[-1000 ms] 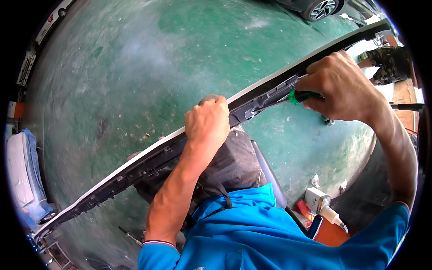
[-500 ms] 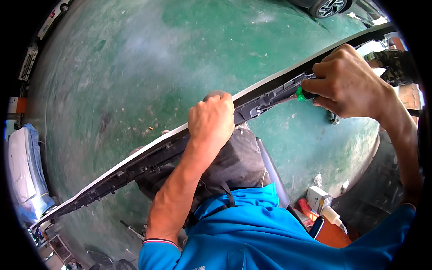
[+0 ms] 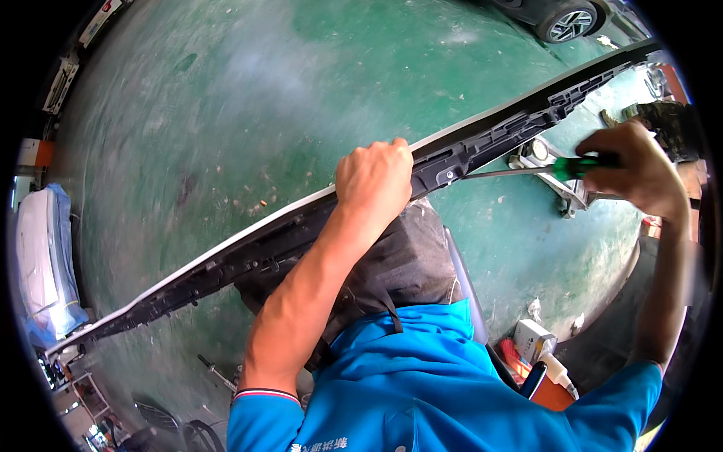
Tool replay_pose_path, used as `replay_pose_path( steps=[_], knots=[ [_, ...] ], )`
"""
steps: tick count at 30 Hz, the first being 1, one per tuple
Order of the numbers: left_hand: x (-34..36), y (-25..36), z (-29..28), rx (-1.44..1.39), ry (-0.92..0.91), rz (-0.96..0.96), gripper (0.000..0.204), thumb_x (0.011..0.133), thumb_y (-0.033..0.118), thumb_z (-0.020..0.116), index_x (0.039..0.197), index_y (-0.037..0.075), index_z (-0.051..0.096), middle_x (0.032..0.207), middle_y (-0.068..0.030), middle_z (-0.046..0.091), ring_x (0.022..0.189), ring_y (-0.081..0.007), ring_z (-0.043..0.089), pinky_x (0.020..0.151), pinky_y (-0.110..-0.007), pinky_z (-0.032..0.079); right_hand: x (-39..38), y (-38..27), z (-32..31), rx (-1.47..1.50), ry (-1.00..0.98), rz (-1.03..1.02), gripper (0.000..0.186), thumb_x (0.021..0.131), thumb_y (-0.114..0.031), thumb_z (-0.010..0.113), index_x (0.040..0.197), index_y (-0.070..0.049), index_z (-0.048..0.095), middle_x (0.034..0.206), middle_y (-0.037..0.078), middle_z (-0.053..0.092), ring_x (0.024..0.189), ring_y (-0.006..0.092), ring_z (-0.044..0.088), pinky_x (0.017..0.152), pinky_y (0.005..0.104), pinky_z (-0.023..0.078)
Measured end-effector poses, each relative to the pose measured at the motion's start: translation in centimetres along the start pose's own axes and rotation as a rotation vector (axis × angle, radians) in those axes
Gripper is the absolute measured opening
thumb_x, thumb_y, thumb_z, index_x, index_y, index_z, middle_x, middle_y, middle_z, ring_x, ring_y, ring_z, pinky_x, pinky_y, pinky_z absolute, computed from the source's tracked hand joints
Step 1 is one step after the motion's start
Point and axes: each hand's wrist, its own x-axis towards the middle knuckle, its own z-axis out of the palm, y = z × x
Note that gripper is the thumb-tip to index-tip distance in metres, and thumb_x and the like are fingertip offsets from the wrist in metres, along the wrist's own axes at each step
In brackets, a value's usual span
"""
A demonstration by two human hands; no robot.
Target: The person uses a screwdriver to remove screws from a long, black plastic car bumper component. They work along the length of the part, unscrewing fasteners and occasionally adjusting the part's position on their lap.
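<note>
A long car side-skirt trim (image 3: 226,265), black plastic with clips and ribs and a white outer edge, runs diagonally from lower left to upper right across my lap. Near its middle my left hand (image 3: 374,181) is closed around it, thumb side hidden. My right hand (image 3: 639,169) grips a screwdriver (image 3: 566,168) by its green and black handle, to the right of the trim. The metal shaft points left, its tip close to a small light-coloured screw (image 3: 449,175) on the trim; whether they touch, I cannot tell.
Beyond the trim at top right stands a parked car with a visible wheel (image 3: 569,25). A metal wheeled stand (image 3: 572,197) sits below the screwdriver. A white box (image 3: 533,339) and a white bottle (image 3: 557,369) are at lower right. A plastic-wrapped panel (image 3: 49,260) stands at far left.
My right hand has moved right and slightly down, off the trim, and more of the screwdriver shows, its shaft now lying flatter. My left hand and the trim have shifted slightly right in view.
</note>
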Motion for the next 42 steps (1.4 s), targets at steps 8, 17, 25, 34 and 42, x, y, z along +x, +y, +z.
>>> replay_pose_path(
  steps=[8,17,25,34,42],
  knots=[
    [0.6,-0.1,-0.5,-0.052,-0.068,0.062,0.020,0.087,0.018,0.074,0.090,-0.001,0.072,0.084,-0.0259,0.072,0.083,-0.0438,0.073,0.074,-0.052,0.059,-3.0,11.0,9.3,0.606,-0.136,-0.074,0.054,0.069,-0.033,0.092,0.107,-0.001,0.073,0.084,0.005,0.067,0.063,0.0108,0.058,0.062,0.0263,0.047],
    [-0.2,1.0,-0.7,-0.013,0.012,0.055,0.020,0.088,0.020,0.074,0.088,0.000,0.072,0.082,-0.0232,0.073,0.081,-0.0419,0.074,0.073,-0.051,0.059,5.0,-3.5,13.0,0.585,0.421,-0.384,0.053,0.082,0.001,0.073,0.134,-0.002,0.064,0.117,0.010,0.067,0.092,0.0170,0.060,0.082,0.0314,0.050],
    [-0.7,0.3,0.1,-0.056,0.144,0.114,0.007,0.077,0.005,0.068,0.081,-0.001,0.069,0.073,-0.0221,0.071,0.070,-0.0407,0.074,0.062,-0.050,0.060,3.9,-1.3,18.1,0.577,-0.308,-0.620,0.036,0.073,-0.002,0.084,0.107,-0.002,0.073,0.082,0.010,0.072,0.069,0.0203,0.069,0.063,0.0325,0.053],
    [-0.7,0.2,0.2,-0.026,0.111,0.137,0.017,0.086,0.014,0.071,0.083,-0.002,0.069,0.072,-0.0224,0.071,0.069,-0.0393,0.074,0.061,-0.048,0.060,6.1,-9.0,28.0,-0.010,0.061,-0.857,0.035,0.081,-0.013,0.065,0.115,-0.007,0.066,0.113,0.017,0.068,0.107,0.0371,0.067,0.083,0.0463,0.057],
    [-0.8,-0.3,0.0,0.013,0.174,0.226,0.020,0.087,0.018,0.072,0.084,-0.001,0.070,0.072,-0.0215,0.071,0.069,-0.0391,0.074,0.063,-0.048,0.060,8.4,-12.6,33.5,0.082,0.052,-0.969,0.032,0.080,-0.019,0.068,0.109,-0.007,0.070,0.117,0.015,0.067,0.115,0.0347,0.065,0.088,0.0446,0.058]
  ],
)
